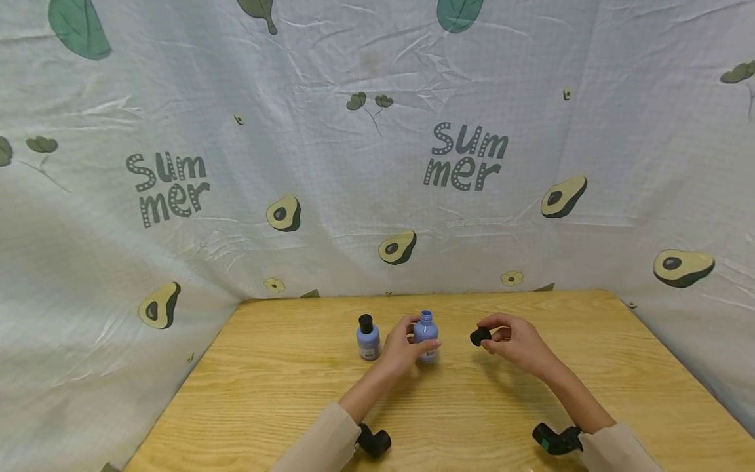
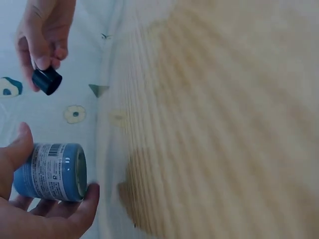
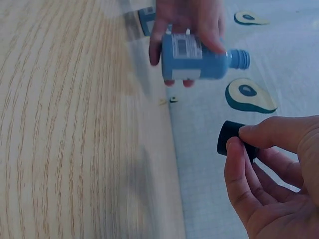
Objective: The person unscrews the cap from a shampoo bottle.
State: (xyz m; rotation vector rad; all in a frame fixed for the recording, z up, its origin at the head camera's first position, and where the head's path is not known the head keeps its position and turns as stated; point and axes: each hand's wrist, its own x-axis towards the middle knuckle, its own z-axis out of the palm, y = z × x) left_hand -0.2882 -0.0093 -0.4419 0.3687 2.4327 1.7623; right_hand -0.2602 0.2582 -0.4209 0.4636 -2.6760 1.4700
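Observation:
My left hand (image 1: 401, 347) grips a small blue bottle (image 1: 426, 331) whose threaded neck is bare. In the right wrist view that bottle (image 3: 194, 62) appears with its label and open neck pointing right. A black screw cap (image 1: 480, 336) is pinched between the thumb and fingers of my right hand (image 1: 516, 339), to the right of the bottle and apart from it. The left wrist view shows the cap (image 2: 47, 80) above the bottle's labelled body (image 2: 52, 172). Left of my left hand, a second blue bottle (image 1: 368, 342) stands upright with its black cap on.
The wooden table (image 1: 265, 393) carries both bottles' area and ends at a hanging white cloth (image 1: 330, 170) printed with avocados and lettering. Black wrist cameras (image 1: 373, 440) sit on both sleeves, low in the head view.

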